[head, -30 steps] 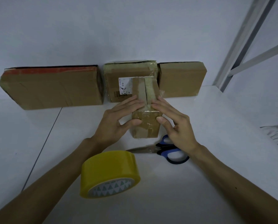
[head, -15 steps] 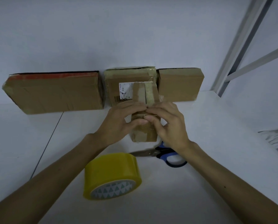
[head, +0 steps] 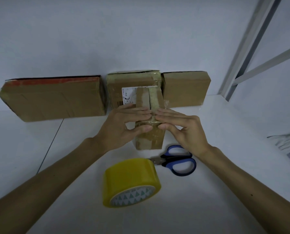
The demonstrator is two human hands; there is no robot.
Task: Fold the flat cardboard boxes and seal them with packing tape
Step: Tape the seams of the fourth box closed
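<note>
Since half a second ago the fingers (head: 167, 115) of my right hand (head: 183, 130) have uncurled, and now they lie straight and pressed together across the top of the small cardboard box (head: 149, 141). My left hand (head: 124, 125) mirrors it, with its fingers straight and side by side on the left flap and their tips meeting the right hand's at the middle seam. Both thumbs rest against the near face of the box, just under a strip of clear tape. The box stands on the white tabletop (head: 73, 149), its two top flaps down with a dark slit between them running away from me. Just near of it and to the right lie the blue-handled scissors (head: 178, 161), their blades pointing left and partly hidden behind the yellow roll of packing tape (head: 130, 179), which sits nearest to me with its patterned core facing me. Along the far wall stand three more boxes: a wide flat box (head: 54, 100) with a red top edge on the left, a labelled box (head: 124, 81) directly behind the small one, and a plain box (head: 184, 90) on the right
</note>
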